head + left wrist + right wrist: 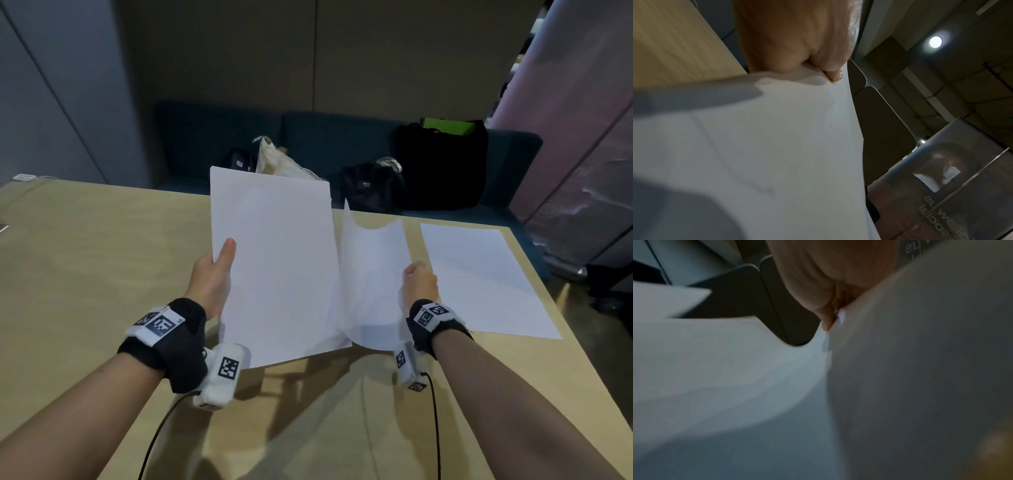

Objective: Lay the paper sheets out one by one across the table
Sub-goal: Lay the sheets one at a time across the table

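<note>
Head view shows you early in the job: one plain white rectangular paper sheet [486, 279] already lies flat on the light wooden desk [85, 246] at your far right, close to the desk's right edge, and it is the only one laid so far. Your left hand [214, 274] holds the remaining thin stack of white paper sheets [274, 267] tilted up above the middle of the desk, thumb on the front face near the left edge and the other fingers hidden behind; the left wrist view confirms curled fingers closed around the paper's edge. Your right hand [419, 282] is curled around the right edge of a single curling white sheet [373, 274], which bows away from the stack on its right side, its lower part apparently close against the stack still; the right wrist view is blurred but shows fingertips pinching paper. This looks like the second sheet, part-way through being separated. How many sheets remain in the stack cannot be told, though it looks thin. What is left, as I judge it: free this sheet, set it down just left of the laid one, then repeat leftward across the bare wood.
</note>
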Action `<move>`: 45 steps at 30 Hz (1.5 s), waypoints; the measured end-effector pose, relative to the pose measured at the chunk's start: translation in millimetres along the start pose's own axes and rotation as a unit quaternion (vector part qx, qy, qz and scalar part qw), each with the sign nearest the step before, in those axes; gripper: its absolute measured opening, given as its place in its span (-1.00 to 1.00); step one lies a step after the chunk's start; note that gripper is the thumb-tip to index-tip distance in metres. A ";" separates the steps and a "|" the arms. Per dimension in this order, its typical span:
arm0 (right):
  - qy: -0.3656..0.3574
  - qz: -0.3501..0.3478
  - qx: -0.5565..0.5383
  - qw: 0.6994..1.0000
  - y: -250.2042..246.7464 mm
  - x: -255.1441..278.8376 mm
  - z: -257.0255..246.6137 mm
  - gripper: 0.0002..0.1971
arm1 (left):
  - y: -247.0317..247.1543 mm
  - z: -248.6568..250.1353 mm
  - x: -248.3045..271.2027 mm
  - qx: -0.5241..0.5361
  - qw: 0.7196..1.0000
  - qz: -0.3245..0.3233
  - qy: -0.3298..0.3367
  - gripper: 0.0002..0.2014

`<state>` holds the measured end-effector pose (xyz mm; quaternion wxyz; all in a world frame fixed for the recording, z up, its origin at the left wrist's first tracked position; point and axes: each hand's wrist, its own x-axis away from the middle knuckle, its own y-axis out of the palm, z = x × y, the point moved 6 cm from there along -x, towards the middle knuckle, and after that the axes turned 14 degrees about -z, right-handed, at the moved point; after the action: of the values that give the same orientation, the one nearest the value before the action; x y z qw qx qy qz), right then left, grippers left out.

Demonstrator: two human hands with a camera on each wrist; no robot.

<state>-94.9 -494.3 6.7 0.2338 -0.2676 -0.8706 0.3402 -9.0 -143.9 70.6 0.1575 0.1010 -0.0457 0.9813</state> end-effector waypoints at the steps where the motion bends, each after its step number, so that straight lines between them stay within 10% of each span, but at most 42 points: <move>1: -0.003 -0.016 0.040 0.999 5.9 -3.9 0.7 -0.70 | -4.1 -0.5 -1.7 -0.001 1.000 0.000 -0.003 -0.58; 11: 0.001 -0.079 0.311 0.947 28.9 -5.0 -18.8 -0.62 | -16.2 -0.8 -17.6 -0.002 1.000 0.000 -0.013 -0.64; 18: -0.022 -0.274 0.323 0.905 73.9 20.0 -19.1 -0.33 | -4.4 -15.6 -17.9 0.030 0.999 -0.005 -0.033 -0.52; 45: 0.015 -0.246 0.294 0.924 60.1 0.9 -13.0 -0.37 | -3.5 -39.9 -31.3 0.040 0.998 -0.003 -0.048 -0.43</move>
<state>-69.5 -450.1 -27.7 0.3913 0.0303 -0.7663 0.5086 13.9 -145.1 25.3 0.1539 0.1543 -0.0133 0.9759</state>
